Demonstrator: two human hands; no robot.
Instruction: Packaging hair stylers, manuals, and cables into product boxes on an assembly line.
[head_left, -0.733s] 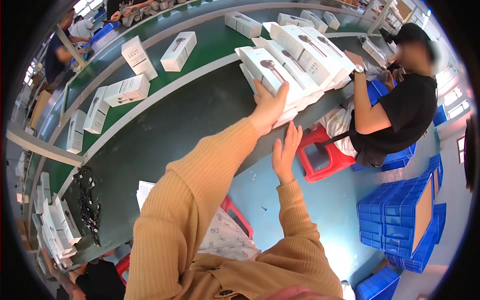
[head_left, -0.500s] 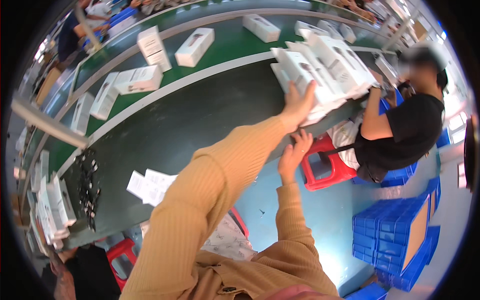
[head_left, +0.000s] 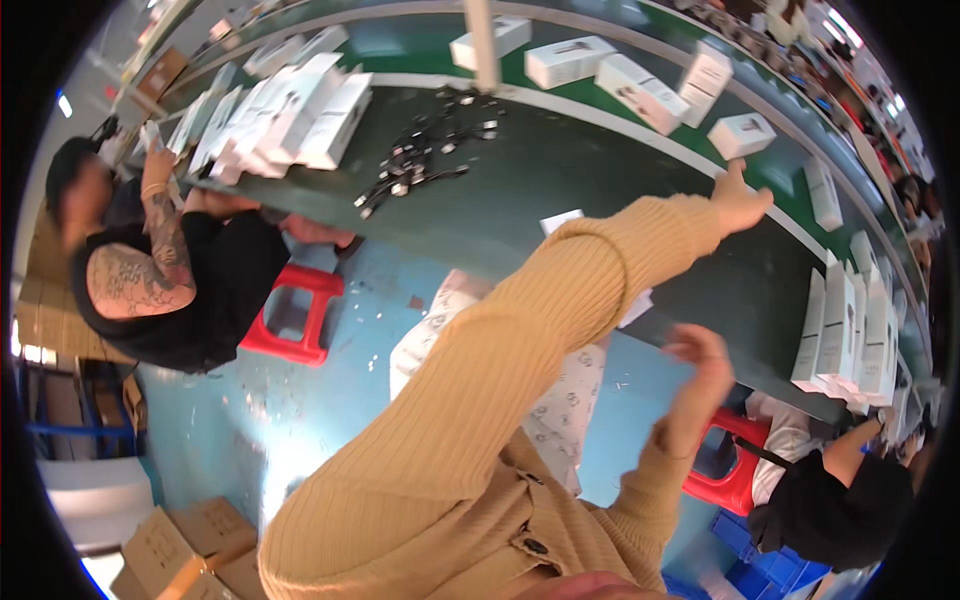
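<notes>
My left arm in a mustard ribbed sleeve stretches up to the right across the dark table (head_left: 520, 200). My left hand (head_left: 742, 196) has its fingers apart and holds nothing; it hovers just below a small white box (head_left: 741, 135) on the green belt (head_left: 780, 170). My right hand (head_left: 700, 356) is blurred. It hangs open and empty near the table's front edge, left of a row of upright white boxes (head_left: 846, 330). Paper sheets (head_left: 563, 220) lie on the table beneath my left forearm.
A tangle of black cables (head_left: 420, 160) lies mid-table, with stacked white boxes (head_left: 290, 110) to its left. A person in black (head_left: 170, 280) sits by a red stool (head_left: 292, 316). Another person (head_left: 830, 490) sits lower right. Cardboard boxes (head_left: 170, 550) stand on the blue floor.
The view has swung sharply. My left hand has come off the stack of white boxes and now reaches beside a single box on the belt. My right hand stays open below it.
</notes>
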